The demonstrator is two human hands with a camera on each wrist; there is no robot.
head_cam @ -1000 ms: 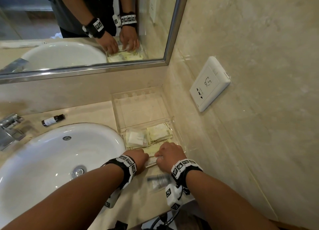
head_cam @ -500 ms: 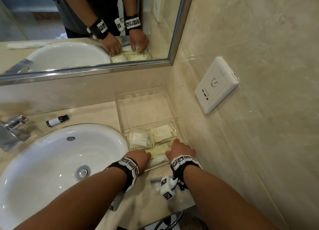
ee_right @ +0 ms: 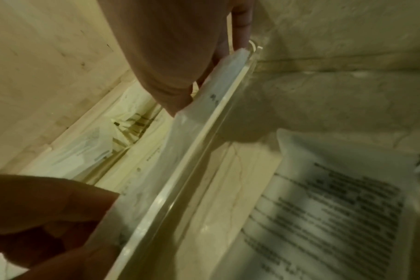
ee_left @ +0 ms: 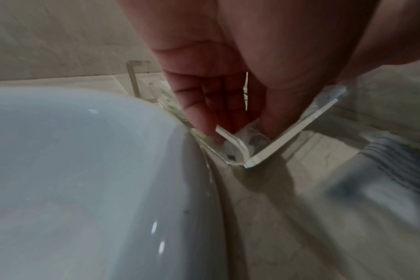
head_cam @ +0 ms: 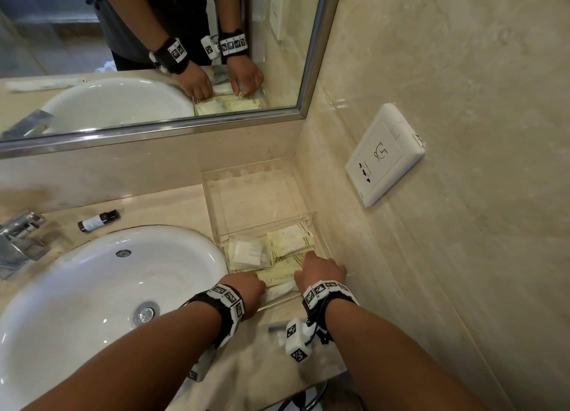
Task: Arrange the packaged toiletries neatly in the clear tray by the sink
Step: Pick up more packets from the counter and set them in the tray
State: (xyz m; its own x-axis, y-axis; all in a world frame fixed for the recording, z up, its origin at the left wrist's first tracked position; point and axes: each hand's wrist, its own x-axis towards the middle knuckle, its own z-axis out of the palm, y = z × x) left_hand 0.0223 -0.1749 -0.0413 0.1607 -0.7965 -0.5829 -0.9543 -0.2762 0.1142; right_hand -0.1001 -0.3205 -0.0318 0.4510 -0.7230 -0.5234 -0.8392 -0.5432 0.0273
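Head view, both hands — left hand (head_cam: 246,290), right hand (head_cam: 320,272) — fingers curled onto white packet (head_cam: 282,289), clear tray (head_cam: 216,213).

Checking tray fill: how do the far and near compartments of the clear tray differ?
The far compartment holds no packets; its bare floor shows. The near compartment holds several pale sachets, overlapping. No hand is at the far compartment; the left hand and right hand both work at the near compartment's front edge. Both compartments are clear-walled sections of one tray beside the sink.
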